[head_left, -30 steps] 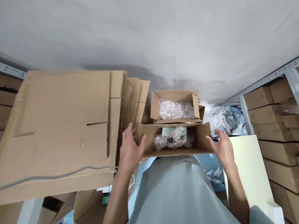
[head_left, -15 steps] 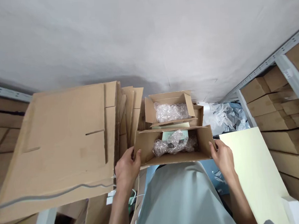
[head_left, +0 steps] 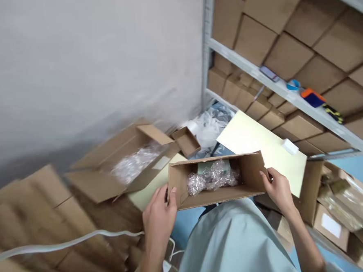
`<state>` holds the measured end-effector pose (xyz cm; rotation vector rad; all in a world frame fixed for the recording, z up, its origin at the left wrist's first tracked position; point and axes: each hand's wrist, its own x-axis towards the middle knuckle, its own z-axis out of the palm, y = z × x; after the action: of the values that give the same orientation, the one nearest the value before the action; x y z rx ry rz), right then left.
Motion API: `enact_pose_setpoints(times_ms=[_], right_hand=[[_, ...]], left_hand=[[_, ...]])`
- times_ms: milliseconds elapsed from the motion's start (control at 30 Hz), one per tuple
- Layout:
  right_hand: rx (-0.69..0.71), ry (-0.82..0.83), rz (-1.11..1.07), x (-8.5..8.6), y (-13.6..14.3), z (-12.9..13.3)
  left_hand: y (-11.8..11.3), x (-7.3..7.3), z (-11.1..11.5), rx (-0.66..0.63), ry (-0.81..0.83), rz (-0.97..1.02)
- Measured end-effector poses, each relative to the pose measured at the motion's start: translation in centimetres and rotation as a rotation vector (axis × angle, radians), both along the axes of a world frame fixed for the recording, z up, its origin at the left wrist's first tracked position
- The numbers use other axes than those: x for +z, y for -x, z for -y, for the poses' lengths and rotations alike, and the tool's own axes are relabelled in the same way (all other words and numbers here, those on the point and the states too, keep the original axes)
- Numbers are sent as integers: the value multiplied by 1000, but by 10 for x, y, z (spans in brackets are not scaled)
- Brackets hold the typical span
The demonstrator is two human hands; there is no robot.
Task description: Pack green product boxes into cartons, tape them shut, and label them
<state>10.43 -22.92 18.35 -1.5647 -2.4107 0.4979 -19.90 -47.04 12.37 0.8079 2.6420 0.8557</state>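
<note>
A long, narrow cardboard box (head_left: 222, 197) with its top open is held level in front of my body. My left hand (head_left: 160, 209) grips its left end wall, thumb inside and fingers outside. At the opposite end, my right hand (head_left: 277, 187) pinches the right wall near the rim. Crumpled bubble wrap (head_left: 213, 177) lies inside the box, around something I cannot make out. Behind the wrap a pale green piece (head_left: 203, 166) shows against the far inner wall.
Left of centre stands a larger open carton (head_left: 95, 184) with bubble wrap. A small open box (head_left: 186, 142) is beyond. To the right are a pale yellow board (head_left: 249, 136) bearing a white block (head_left: 289, 146), and shelving (head_left: 244, 64) full of cartons. A white cable (head_left: 83, 239) crosses the left side.
My view has swung to the right, bringing the shelving and more of the yellow board into sight. The box stays between both hands and has turned along with me.
</note>
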Motion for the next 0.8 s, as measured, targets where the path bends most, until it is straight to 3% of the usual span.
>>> enact_pose_setpoints(times_ms=[133,400,533,800], right_hand=[[-224,-47,-5,3,-58,6],[-524,-58,-64,-17,-138,-19],[-599,-40,-95,-38,-165,-57],[-618,11,-149,-76,-207,-166]], left_hand=[[-20,-2,-64,-217,-34,18],[-71,19,-195,-470,-46,-6],[-93,16,-271,-571,-37,-47],[-133,-1,-404,-645,110,-93]])
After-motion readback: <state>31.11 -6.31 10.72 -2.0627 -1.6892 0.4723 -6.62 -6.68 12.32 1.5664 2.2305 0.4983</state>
